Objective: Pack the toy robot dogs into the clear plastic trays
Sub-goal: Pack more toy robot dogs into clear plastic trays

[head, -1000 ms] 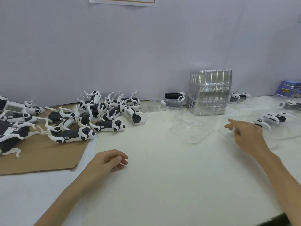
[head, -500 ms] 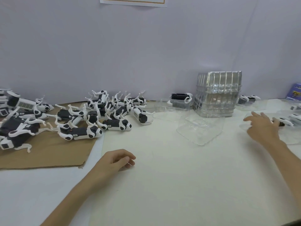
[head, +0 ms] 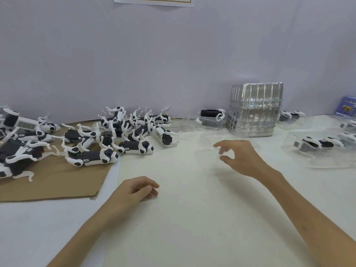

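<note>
Right hand [head: 238, 157]: relocated to empty clear tray [head: 207, 145]
Comes from the packed tray [head: 327, 162]; thumb and fingers apart, contact unclear. Left hand [head: 134, 189] unchanged, loosely curled. Toy robot dogs [head: 92, 159] heaped on cardboard [head: 57, 185].

Blue box [head: 347, 108] cut off rt, wall paper [head: 154, 1] cropped top, clear tray [head: 207, 144] blurry

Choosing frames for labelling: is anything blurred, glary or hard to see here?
Head view: the right hand is slightly blurred at the fingers; the empty clear tray by it almost vanishes against the white table; the stack of trays throws bright reflections; lighting is soft, shadows faint.
</note>
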